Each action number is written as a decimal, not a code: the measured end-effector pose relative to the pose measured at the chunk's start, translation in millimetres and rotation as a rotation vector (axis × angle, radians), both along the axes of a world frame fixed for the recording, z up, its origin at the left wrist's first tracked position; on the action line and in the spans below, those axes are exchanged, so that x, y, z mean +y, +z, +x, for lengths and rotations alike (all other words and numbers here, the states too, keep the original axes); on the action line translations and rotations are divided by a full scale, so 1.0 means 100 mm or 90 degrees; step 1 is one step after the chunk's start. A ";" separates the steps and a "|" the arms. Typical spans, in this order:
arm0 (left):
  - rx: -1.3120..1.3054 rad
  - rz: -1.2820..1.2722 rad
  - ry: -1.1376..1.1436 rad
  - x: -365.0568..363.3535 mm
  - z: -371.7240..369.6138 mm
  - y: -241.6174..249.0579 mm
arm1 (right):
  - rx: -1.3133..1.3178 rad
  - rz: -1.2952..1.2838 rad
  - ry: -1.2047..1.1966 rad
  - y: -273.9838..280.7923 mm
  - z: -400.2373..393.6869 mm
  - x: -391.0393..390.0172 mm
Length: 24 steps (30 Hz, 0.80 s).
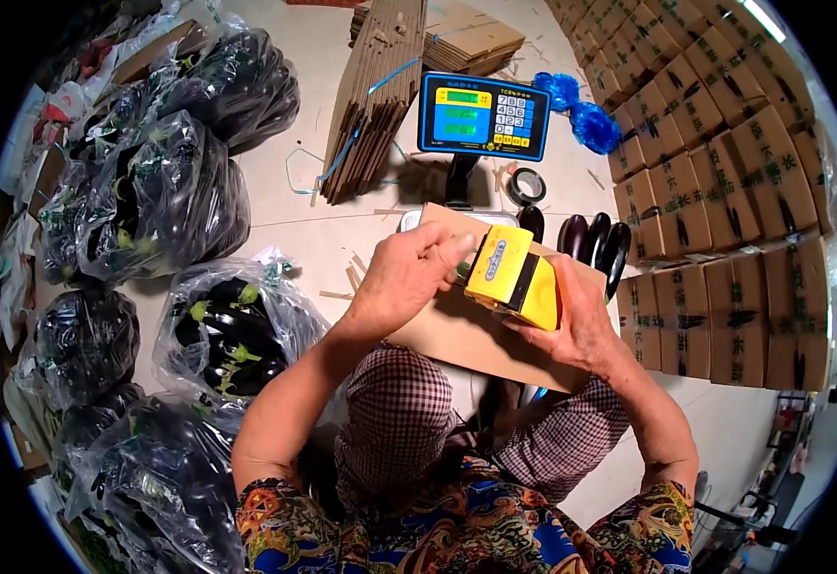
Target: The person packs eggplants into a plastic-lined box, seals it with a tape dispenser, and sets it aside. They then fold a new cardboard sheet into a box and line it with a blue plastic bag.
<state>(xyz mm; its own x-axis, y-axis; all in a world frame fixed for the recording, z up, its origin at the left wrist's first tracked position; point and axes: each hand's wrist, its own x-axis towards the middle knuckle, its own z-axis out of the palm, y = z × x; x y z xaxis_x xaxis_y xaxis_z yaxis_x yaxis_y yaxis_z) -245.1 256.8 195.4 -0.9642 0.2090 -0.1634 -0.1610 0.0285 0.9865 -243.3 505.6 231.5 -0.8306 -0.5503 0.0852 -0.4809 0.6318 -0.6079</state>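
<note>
My right hand (581,314) grips a yellow tape dispenser (506,268) by its rear end, over a brown piece of cardboard (457,330). My left hand (411,273) is at the dispenser's front, fingers curled and thumb pressed to them. Whatever is between those fingertips is too small to name; a bit of green shows just beneath them. The cardboard rests in front of my knees, partly over a scale whose blue-framed display (484,117) stands behind it. Several dark eggplants (595,244) lie beyond the cardboard's right edge.
Clear bags of eggplants (232,325) crowd the left side. Flattened cartons (375,96) lean behind the scale. A tape roll (527,186) and blue plastic bundles (593,126) lie on the floor. Stacked printed boxes (696,201) form a wall at right.
</note>
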 end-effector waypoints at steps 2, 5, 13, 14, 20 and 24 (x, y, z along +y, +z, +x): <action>0.017 0.006 0.020 0.02 0.00 -0.06 | -0.021 -0.006 -0.013 0.02 0.01 -0.04; 0.015 0.009 0.064 0.05 -0.01 -0.08 | 0.017 0.043 0.029 0.10 -0.01 -0.09; 0.009 0.005 0.065 -0.20 -0.10 -0.24 | 0.023 0.133 0.062 0.21 -0.07 -0.15; 0.013 -0.014 0.062 -0.26 -0.09 -0.24 | 0.003 0.141 0.049 0.23 -0.06 -0.13; -0.073 0.114 0.225 -1.24 -0.12 -0.63 | -0.044 0.208 0.009 0.27 -0.05 0.01; -0.129 0.186 0.267 -1.26 -0.01 -0.95 | -0.035 0.288 0.024 0.32 -0.11 -0.15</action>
